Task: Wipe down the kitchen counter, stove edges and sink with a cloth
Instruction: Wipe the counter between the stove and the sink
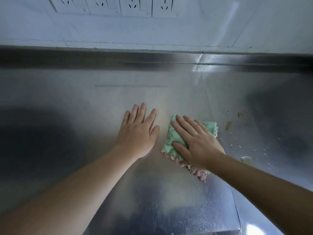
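The right hand presses flat, fingers straight, on the green cloth; just left, the left hand rests open on the steel desk, holding nothing.

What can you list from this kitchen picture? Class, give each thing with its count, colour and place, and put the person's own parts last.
Cloth: one, green with a pink underside, flat on the counter right of centre.
Counter: one, steel grey, filling the middle and foreground.
Spills: several brownish spots and small droplets, on the counter right of the cloth.
Wall sockets: four, white, in a row on the wall at the top.
Wall: one, white tiled, behind the counter.
Left hand: one, flat on the bare counter beside the cloth.
Right hand: one, fingers straight, pressing on the cloth.
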